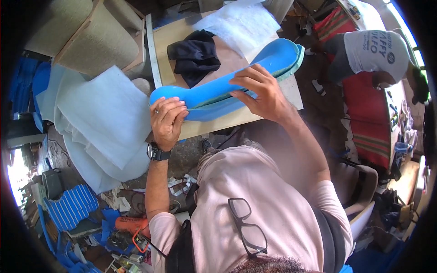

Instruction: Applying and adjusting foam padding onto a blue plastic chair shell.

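Observation:
A long blue foam piece [205, 93], layered with a greenish lower layer along its edge, lies at a slant over the front of a pale wooden board [200, 129]. My left hand [167, 119], with a ring and a watch, grips its left end with bent fingers over the edge. My right hand [257, 91] holds it right of the middle, fingers on the blue top and thumb at the layered edge. Behind it on the board are a crumpled black cloth [193, 57] and white batting [232, 22].
Stacked white sheets [98, 123] lie left of the board, below beige carpet-like panels [102, 36]. Blue striped offcuts [68, 207] and an orange tool [127, 225] are at lower left. A co-worker [371, 54] in a white shirt bends at the right beside a red striped cloth [364, 123].

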A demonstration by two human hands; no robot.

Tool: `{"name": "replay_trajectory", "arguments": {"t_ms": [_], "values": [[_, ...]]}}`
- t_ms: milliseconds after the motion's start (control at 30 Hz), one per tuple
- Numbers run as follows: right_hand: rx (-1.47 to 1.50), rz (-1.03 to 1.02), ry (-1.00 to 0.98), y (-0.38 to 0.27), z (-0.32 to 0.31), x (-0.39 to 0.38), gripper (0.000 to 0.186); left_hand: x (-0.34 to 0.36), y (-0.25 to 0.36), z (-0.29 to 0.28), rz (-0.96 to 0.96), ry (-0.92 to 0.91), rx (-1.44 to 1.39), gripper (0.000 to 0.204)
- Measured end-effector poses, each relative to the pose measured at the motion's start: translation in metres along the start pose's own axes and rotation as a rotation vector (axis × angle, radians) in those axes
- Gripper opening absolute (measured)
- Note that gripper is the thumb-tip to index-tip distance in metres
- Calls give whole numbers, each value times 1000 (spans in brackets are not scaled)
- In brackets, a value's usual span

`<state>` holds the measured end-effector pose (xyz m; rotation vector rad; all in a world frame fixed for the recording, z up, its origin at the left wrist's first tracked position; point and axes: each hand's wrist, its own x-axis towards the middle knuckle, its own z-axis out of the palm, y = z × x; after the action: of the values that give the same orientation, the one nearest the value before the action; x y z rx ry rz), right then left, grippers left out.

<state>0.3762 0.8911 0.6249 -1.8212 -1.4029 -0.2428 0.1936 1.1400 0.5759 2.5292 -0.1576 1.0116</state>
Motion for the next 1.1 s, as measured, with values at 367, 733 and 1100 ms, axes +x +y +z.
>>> {"name": "replay_trajectory", "arguments": {"t_ms": [367,733,1100], "values": [[-117,-124,67,-23,59,-36,31,-14,38,26,-12,69,50,31],[-152,-55,66,-31,60,-30,26,-4,42,22,-83,-33,83,24],[-61,78,-46,-27,55,-5,20,13,39,25,-65,-30,105,19]]}}
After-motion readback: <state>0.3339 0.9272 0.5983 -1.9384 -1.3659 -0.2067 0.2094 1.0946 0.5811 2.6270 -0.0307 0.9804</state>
